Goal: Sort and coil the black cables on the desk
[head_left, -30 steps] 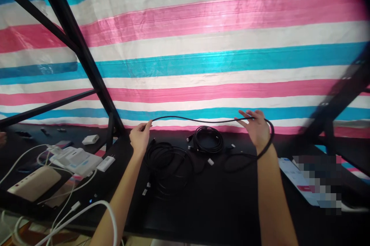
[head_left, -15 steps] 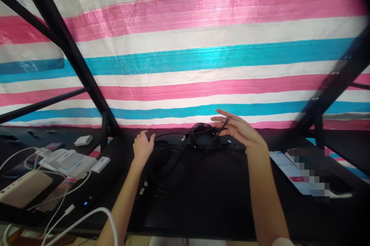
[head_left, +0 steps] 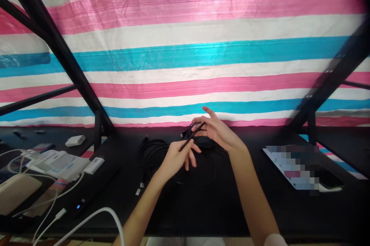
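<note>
A thin black strip [head_left: 193,136], either a flat tie or a length of cable, runs slantwise between my two hands. My left hand [head_left: 177,157] pinches its lower end, the other fingers hanging loose. At the upper end, my right hand [head_left: 216,130] holds it between thumb and fingers, with one finger raised. A coiled black cable [head_left: 208,144] lies on the table just behind and beneath my hands, partly covered by them. Left of it sits a second coil of black cable [head_left: 152,153], with light-coloured connectors [head_left: 140,188] near my left forearm.
White chargers [head_left: 62,165], white cables [head_left: 101,210] and a beige power strip [head_left: 19,192] crowd the left side. A phone-like device [head_left: 331,178] and a blurred flat item [head_left: 277,163] lie at right. Black frame bars [head_left: 65,61] flank a striped sheet [head_left: 185,53].
My left hand has moved right, away from the left coil, and taken hold of the black strip. My right hand has shifted slightly left with the strip. The view has turned slightly.
</note>
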Demonstrator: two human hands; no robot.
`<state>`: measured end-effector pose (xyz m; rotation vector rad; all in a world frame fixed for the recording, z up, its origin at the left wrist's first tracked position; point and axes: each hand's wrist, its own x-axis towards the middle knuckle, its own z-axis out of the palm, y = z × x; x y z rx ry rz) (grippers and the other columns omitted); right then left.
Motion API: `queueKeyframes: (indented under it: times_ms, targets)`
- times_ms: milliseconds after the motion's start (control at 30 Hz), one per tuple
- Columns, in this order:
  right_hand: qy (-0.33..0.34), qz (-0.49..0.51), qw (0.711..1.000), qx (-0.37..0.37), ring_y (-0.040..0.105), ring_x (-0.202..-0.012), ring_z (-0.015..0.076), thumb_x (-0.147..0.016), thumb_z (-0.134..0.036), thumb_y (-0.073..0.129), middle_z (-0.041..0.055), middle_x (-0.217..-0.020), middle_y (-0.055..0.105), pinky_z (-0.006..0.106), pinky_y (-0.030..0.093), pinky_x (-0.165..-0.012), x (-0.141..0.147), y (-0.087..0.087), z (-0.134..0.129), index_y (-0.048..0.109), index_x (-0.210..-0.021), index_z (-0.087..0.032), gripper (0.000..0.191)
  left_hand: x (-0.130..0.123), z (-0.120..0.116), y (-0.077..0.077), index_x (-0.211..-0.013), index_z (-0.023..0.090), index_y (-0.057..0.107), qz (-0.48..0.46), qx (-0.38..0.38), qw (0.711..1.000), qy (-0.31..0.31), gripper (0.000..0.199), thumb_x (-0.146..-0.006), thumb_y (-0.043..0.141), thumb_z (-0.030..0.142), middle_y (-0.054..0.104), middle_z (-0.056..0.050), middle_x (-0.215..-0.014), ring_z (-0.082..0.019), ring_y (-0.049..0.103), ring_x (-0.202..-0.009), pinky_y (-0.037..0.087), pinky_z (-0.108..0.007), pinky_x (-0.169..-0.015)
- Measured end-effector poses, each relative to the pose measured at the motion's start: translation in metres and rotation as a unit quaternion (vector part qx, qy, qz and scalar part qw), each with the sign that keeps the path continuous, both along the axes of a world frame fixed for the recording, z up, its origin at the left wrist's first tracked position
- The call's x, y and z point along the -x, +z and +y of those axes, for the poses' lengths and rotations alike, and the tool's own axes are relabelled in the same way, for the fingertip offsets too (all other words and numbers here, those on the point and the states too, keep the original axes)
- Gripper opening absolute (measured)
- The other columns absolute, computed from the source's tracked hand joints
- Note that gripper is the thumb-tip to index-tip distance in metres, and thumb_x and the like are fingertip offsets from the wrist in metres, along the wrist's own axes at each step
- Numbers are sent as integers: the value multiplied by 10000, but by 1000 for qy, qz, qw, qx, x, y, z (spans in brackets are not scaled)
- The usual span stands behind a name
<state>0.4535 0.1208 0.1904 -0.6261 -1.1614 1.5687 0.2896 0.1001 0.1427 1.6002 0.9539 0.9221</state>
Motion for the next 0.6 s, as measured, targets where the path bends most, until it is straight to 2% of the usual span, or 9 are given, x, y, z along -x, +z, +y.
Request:
queueKeyframes:
  times_ms: [67, 167, 233, 300, 367, 433, 500, 533, 600]
  targets:
    - [-28, -92, 995, -34, 634, -894, 157, -838, -363, 592, 31, -1018, 612, 363, 493, -870, 2, -2, -2, 163, -1351, -289, 673, 3, 6, 7, -806, 153, 596, -53, -8, 997, 53, 409, -865, 436, 524, 539, 39, -421, -70, 417, -271, 269, -173, -320]
    - [-55, -195, 975, -91, 615, -974, 179, -769, -387, 670, 72, -1131, 567, 405, 466, -923, 9, -13, 0, -40, -1422, -297, 969, 7, 14, 24, -882, 182, 568, -135, -51, 980, 135, 287, -811, 571, 460, 488, 91, -394, -49, 343, -250, 228, -151, -293]
    - [-53, -219, 965, -131, 596, -1019, 191, -738, -379, 702, 97, -1203, 529, 423, 467, -920, 15, -20, 2, -155, -1422, -313, 1098, 9, 18, 38, -922, 195, 557, -175, -47, 973, 145, 262, -803, 597, 425, 467, 104, -381, -42, 312, -248, 200, -143, -288]
    - [-40, -225, 959, -166, 565, -1084, 195, -748, -372, 699, 105, -1254, 503, 436, 449, -943, 21, -25, 2, -196, -1419, -328, 1119, 11, 21, 50, -942, 199, 549, -211, -32, 968, 135, 248, -814, 590, 407, 445, 107, -377, -37, 299, -254, 164, -141, -291]
    - [-4, -244, 949, -198, 528, -1144, 197, -767, -373, 686, 97, -1263, 513, 441, 411, -983, 25, -27, 1, -96, -1448, -322, 1038, 10, 23, 58, -959, 203, 539, -244, -30, 962, 116, 234, -827, 578, 392, 428, 109, -388, -34, 293, -265, 139, -146, -300]
    - [63, -298, 924, -230, 526, -1143, 211, -802, -380, 650, 86, -1215, 562, 438, 399, -987, 29, -29, 1, 172, -1444, -281, 806, 7, 26, 62, -981, 210, 521, -264, -38, 959, 96, 225, -836, 569, 377, 424, 109, -402, -39, 300, -285, 157, -153, -315]
    - [128, -363, 885, -261, 563, -1071, 223, -869, -370, 563, 80, -1133, 617, 417, 424, -948, 33, -29, 1, 470, -1290, -216, 458, 2, 28, 62, -1003, 214, 500, -273, -49, 957, 79, 227, -846, 555, 368, 434, 104, -416, -52, 333, -322, 224, -159, -351]
    - [153, -388, 868, -270, 584, -1020, 223, -899, -357, 511, 78, -1089, 638, 402, 440, -919, 34, -30, 1, 562, -1184, -191, 333, -1, 28, 61, -1012, 212, 492, -272, -55, 958, 71, 230, -853, 544, 369, 452, 97, -434, -60, 369, -352, 271, -164, -382]
    - [180, -416, 850, -268, 606, -940, 218, -931, -335, 442, 70, -1025, 661, 380, 459, -875, 35, -30, 1, 632, -1042, -171, 274, -5, 29, 57, -1036, 202, 485, -255, -76, 962, 65, 231, -878, 500, 370, 517, 65, -506, -82, 482, -467, 374, -187, -494]
